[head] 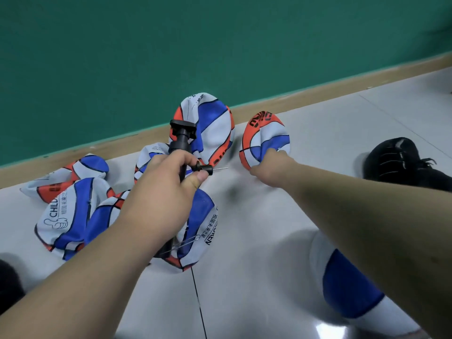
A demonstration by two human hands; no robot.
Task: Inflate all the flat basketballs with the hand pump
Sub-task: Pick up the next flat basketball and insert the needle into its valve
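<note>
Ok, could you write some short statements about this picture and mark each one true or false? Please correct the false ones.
1. The left hand holds the black plastic hand pump. True.
2. The pump's thin metal needle is pushed into a ball. False: its tip is bare, pointing toward the right hand.
3. The right hand grips the flat orange, white and blue basketball by the wall. True.
4. The pile of balls on the left is round and full. False: they lie crumpled and flat.
5. A black shoe is on the pale tiled floor. True.
</note>
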